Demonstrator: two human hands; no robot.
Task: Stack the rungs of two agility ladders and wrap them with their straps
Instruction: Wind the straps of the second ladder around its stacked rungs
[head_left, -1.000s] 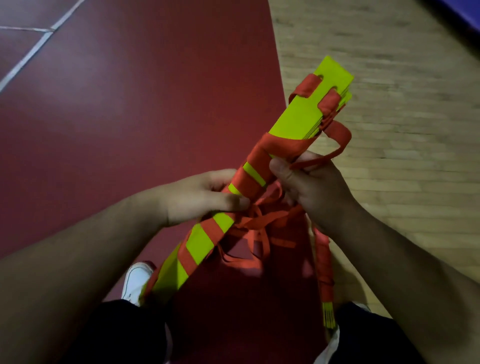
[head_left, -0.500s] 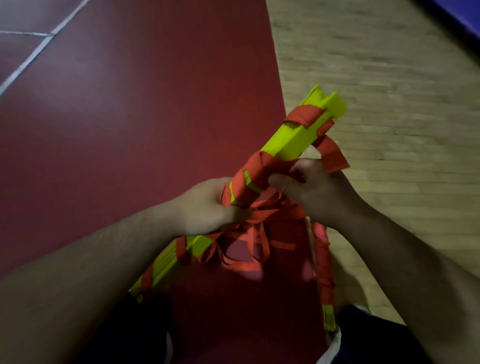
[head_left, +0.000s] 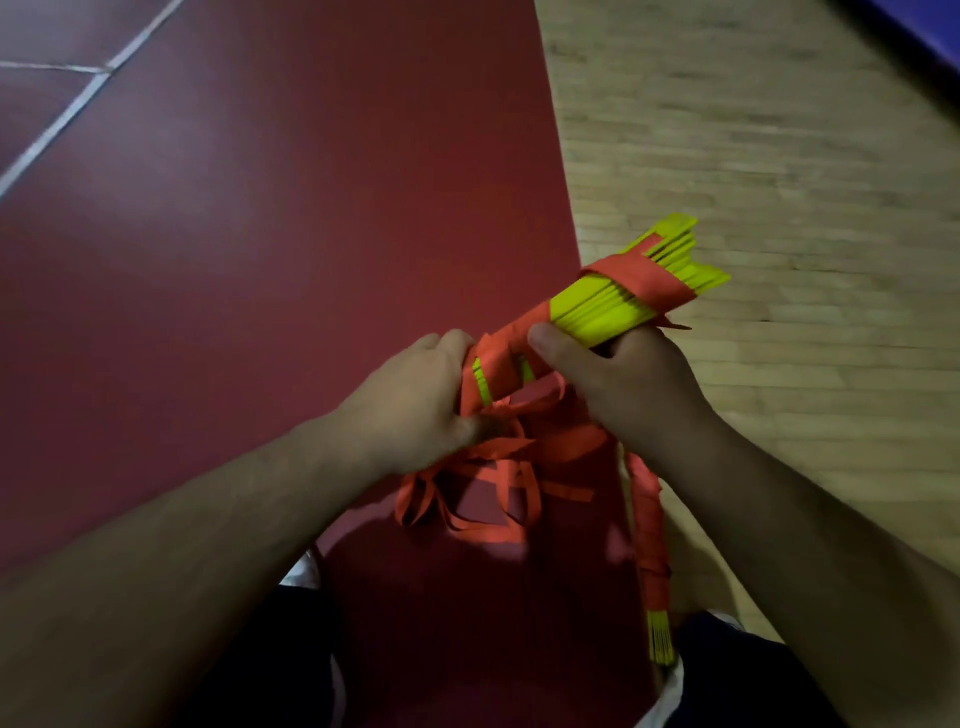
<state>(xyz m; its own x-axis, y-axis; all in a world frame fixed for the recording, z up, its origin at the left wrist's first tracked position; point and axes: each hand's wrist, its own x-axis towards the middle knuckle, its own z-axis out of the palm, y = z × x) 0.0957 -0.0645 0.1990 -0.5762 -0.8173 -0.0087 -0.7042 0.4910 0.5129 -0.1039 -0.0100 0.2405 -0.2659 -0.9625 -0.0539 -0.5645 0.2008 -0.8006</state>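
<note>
A stack of yellow-green ladder rungs is held in the air, edge-on to me, with orange strap wound round it. My right hand grips the stack from below, thumb on its near edge. My left hand holds the wrapped lower part of the stack, thumb against the strap; that end is hidden behind the hand. Loose orange strap loops hang beneath both hands. A second bundle, wrapped in orange with yellow-green ends showing, lies on the floor under my right forearm.
The floor is dark red mat on the left with white lines, and pale wood boards on the right. A blue edge runs across the top right corner. My dark-clad legs and a white shoe are at the bottom.
The rung stack has turned from flat face up to edge-on and dropped lower. Both hands have shifted with it, and the lower end has gone behind my left hand.
</note>
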